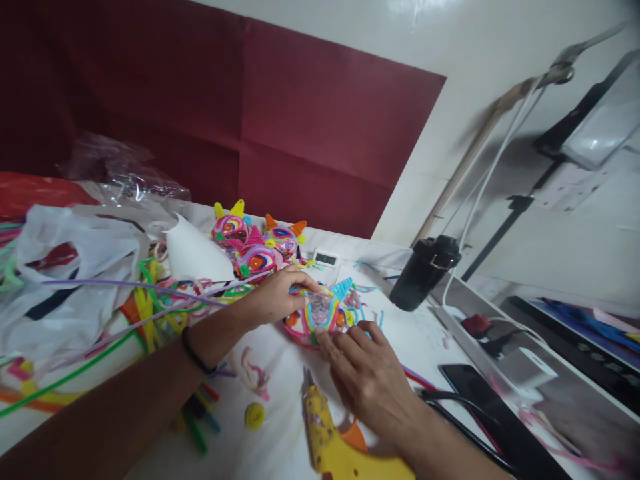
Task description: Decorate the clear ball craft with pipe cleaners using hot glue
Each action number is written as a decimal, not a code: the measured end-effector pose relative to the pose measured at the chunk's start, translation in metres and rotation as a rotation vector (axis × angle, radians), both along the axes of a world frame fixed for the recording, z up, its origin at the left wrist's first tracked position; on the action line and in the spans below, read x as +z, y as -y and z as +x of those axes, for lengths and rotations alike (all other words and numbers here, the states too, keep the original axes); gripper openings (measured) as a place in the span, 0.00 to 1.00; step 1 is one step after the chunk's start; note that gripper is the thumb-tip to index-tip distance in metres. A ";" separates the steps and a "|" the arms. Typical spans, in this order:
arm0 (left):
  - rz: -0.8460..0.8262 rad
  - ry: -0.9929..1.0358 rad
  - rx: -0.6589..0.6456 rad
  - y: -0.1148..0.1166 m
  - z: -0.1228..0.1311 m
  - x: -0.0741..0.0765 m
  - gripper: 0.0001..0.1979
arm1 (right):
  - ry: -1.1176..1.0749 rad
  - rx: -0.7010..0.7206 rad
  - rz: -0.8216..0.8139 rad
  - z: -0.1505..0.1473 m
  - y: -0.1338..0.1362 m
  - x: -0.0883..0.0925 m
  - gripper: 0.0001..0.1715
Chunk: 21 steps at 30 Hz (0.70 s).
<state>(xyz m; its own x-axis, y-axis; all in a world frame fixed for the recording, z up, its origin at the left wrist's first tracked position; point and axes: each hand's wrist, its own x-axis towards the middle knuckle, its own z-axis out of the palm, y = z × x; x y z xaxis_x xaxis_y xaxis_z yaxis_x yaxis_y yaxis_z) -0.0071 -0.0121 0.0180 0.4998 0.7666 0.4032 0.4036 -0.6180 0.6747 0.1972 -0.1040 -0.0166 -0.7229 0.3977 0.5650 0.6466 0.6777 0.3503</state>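
Observation:
A colourful craft face with a light blue ear, orange round eyes and bands of bright strips lies on the white table. My left hand grips its upper left edge between thumb and fingers. My right hand is at its lower right, with the index finger against the front and the other fingers curled; the thumb is mostly hidden. Below the right hand lies a yellow glue gun, its nozzle pointing away from me. Nearby is a yellow round disc.
Several similar faces stand behind, near a small digital clock. Colourful pipe cleaners and a white plastic bag crowd the left. At right are a black bottle, a phone and a charger.

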 end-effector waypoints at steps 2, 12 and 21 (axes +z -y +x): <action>0.014 0.006 0.003 -0.001 0.000 -0.002 0.14 | 0.000 -0.004 0.009 0.000 0.000 0.000 0.18; 0.142 0.016 -0.003 0.003 0.005 -0.001 0.11 | -0.017 -0.037 -0.016 -0.002 0.000 0.003 0.18; 0.123 -0.014 -0.001 0.001 0.003 0.000 0.10 | -0.039 -0.072 -0.044 -0.004 -0.001 0.008 0.18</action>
